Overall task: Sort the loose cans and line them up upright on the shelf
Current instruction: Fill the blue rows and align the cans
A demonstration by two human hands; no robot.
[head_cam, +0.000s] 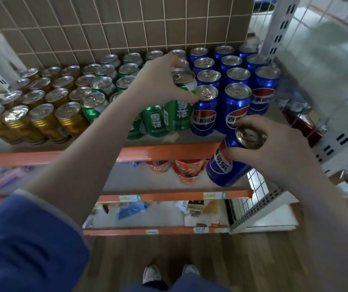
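Note:
The shelf holds upright cans in blocks: gold cans at the left, green cans in the middle, blue cola cans at the right. My left hand reaches over the green rows and grips a green can by its top rim, next to the front blue can. In front of the shelf edge, my right hand holds a tilted blue cola can near its top.
A wire grid backs the shelf, and a white perforated upright stands at the right. A red box lies at the shelf's right end. Red cups and packets sit on lower shelves. Wooden floor and my shoes are below.

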